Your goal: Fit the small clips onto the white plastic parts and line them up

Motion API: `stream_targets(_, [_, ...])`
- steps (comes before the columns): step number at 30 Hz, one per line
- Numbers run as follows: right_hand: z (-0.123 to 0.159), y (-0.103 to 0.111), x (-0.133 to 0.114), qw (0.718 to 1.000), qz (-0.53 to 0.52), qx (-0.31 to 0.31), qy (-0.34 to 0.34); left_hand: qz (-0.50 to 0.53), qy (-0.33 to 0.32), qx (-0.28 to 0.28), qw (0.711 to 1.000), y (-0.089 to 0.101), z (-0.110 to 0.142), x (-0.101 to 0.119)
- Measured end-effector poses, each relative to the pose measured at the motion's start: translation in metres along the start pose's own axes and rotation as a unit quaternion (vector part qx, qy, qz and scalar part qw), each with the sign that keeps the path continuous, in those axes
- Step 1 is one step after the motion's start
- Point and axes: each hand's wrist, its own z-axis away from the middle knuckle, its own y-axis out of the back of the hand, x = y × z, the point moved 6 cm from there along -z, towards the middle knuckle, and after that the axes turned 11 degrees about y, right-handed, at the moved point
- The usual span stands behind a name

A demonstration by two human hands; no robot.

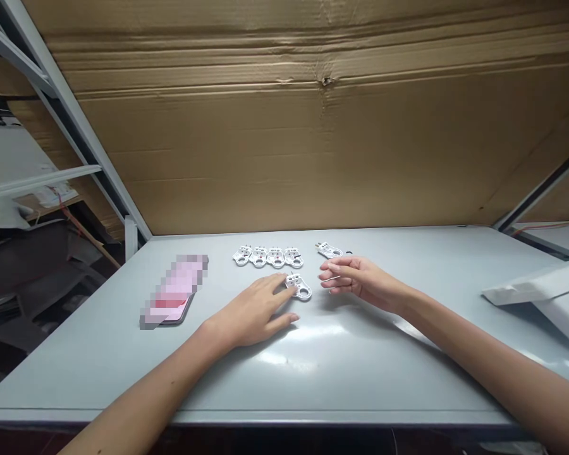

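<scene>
My left hand (251,313) lies flat on the grey table (360,385), its fingertips touching a white plastic plug-shaped part with a ring-shaped end (299,287). A row of several matching parts (268,256) stands just beyond those fingers. My right hand (355,282) hovers beside that part, fingers bunched and pointing left. A thin pale sliver (332,278) shows at its fingertips, too small to identify. Beyond them lies another white part (329,250), with a tiny black ring (349,253) to its right.
A phone in a pink case (174,291) lies on the table's left side. White packing foam (540,297) sits at the right edge. Corrugated cardboard (284,126) lines the back, and a metal shelf upright (76,126) runs along the left.
</scene>
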Motion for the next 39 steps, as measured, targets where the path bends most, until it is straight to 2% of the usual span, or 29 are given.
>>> stream_targets(14, [0.003, -0.011, -0.002, 0.997, 0.013, -0.076, 0.014, 0.007, 0.009, -0.003, 1.0, 0.001, -0.001, -0.001])
stream_targets(25, [0.005, -0.014, -0.005, 0.996, 0.002, -0.09, 0.021, 0.004, 0.011, -0.009, 1.0, -0.001, -0.001, -0.002])
stream_targets(33, [0.003, -0.01, -0.005, 0.998, 0.008, -0.053, 0.019, 0.001, 0.009, -0.009, 1.0, 0.0, -0.001, -0.001])
stream_targets(39, [0.001, -0.004, -0.005, 0.996, 0.069, -0.028, 0.04, 0.016, 0.008, -0.008, 1.0, 0.0, 0.0, -0.001])
